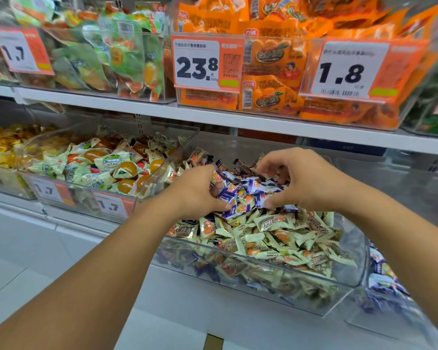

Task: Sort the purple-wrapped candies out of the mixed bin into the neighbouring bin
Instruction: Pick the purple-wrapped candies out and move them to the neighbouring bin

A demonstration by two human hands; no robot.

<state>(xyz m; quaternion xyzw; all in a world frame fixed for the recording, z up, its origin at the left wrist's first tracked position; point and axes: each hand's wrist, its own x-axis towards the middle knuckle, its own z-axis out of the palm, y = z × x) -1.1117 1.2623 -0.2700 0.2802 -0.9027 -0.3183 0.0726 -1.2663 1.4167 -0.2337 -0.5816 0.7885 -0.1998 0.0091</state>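
While both my hands sit cupped over the heap in the mixed bin (349, 261), the step in hand looks to be gathering a clump of purple-wrapped candies (240, 190) before lifting them out. They lie in a bunch at the middle of the bin, toward its far side, on top of the cream-wrapped candies (271, 238) that fill the near half. My left hand (195, 188) has its fingers curled into the left edge of the purple bunch, thumb low at the near side; my right hand (301, 178) arches over from the right, fingers curled down at the far side and thumb pressing wrappers near the middle. Both sets of fingers are closed round loose wrappers rather than spread flat.

To do this well, I would draw the two hands toward each other so the purple ones bunch up, and shed any cream ones caught between before lifting. The neighbouring bin (384, 281), low at the right and already showing purple wrappers, is my likely target. The wrappers look slick, so a scoop from beneath should hold better than a pinch from above, and I would lift clear of the clear wall between bins.
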